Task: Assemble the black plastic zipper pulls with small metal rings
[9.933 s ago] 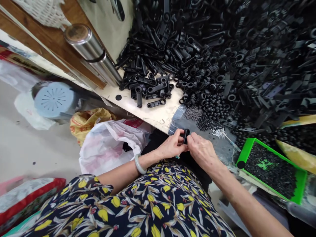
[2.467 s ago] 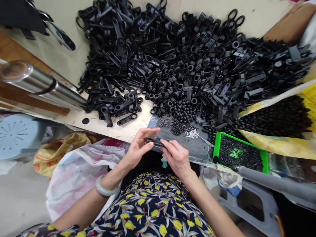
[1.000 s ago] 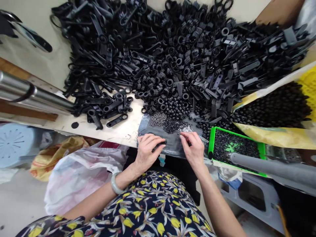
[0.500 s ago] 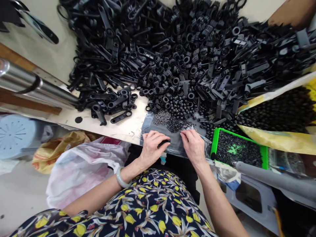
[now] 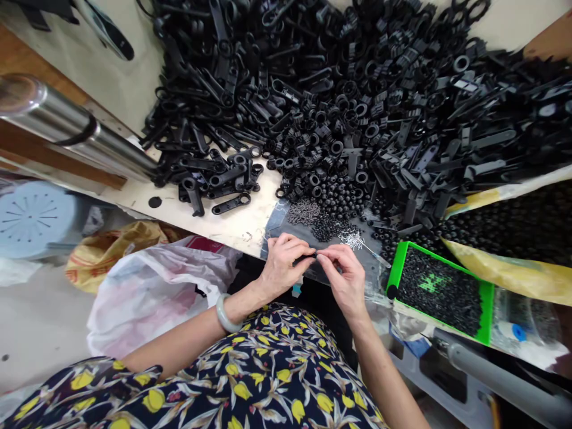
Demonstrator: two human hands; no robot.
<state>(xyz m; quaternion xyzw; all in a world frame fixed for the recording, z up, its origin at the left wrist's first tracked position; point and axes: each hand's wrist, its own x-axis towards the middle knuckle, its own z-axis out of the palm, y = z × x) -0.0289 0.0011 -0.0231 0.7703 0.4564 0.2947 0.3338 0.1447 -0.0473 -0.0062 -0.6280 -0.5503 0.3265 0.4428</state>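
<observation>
Between the thumb and fingers of my left hand (image 5: 286,262) is a small black plastic part (image 5: 304,258), mostly covered by the fingers. My right hand (image 5: 345,275) pinches at the end of that part; whatever is between its fingertips is too small to make out. Just beyond the hands, on a dark mat (image 5: 286,229), lie small silver pins (image 5: 353,239), tiny black pieces (image 5: 328,227), grey-brown bits (image 5: 304,211) and black beads (image 5: 342,199). A thin metal tool (image 5: 375,253) rests right of the pins.
A large heap of black plastic parts (image 5: 277,89) covers the bench's back. At right stand a green tray (image 5: 487,310) of small black pieces and a yellow bag (image 5: 500,268). A metal post (image 5: 107,143) rises at left; a white bag (image 5: 147,298) hangs below the edge.
My right hand has moved left from the silver pins to the black part in my left hand, and the pins now show. The camera view has shifted slightly.
</observation>
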